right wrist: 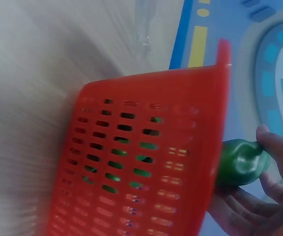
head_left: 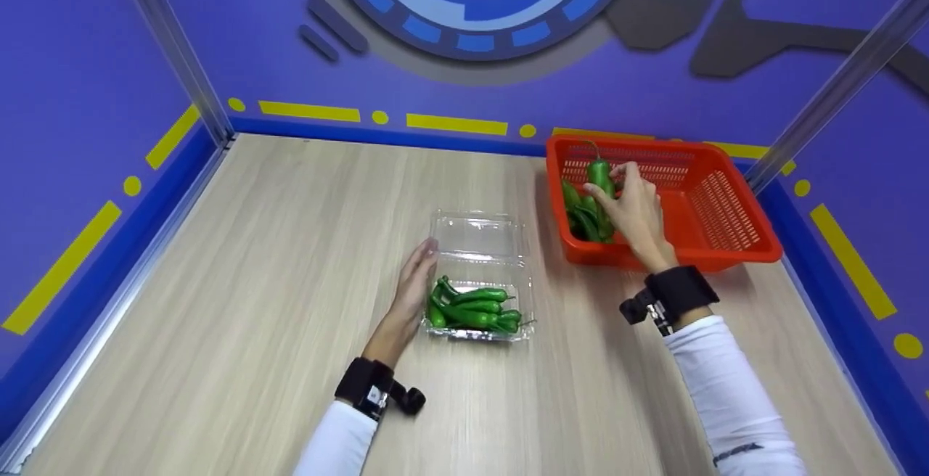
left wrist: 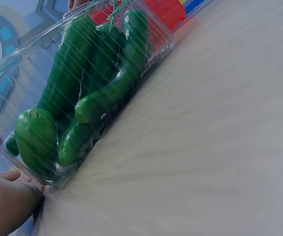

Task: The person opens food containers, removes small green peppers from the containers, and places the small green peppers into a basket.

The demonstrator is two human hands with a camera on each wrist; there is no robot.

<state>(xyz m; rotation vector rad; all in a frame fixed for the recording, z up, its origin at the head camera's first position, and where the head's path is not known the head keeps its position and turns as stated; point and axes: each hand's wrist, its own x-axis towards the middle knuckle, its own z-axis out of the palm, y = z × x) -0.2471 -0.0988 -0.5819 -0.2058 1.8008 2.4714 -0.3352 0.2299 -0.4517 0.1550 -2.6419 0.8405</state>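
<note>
Green peppers show through the basket wall only in right-wrist view.

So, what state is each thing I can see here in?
Clear container: open
Lid: folded back
Peppers in container: loosely piled
Red basket: upright, partly filled with other peppers
Held pepper: pinched, stem up
Left hand: touching the container's side
Right hand: pinching the held pepper

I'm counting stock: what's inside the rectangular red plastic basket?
Glossy green peppers at the basket's left end, one gripped by the right hand. Anything beneath them is covered; the total is unclear.
</note>
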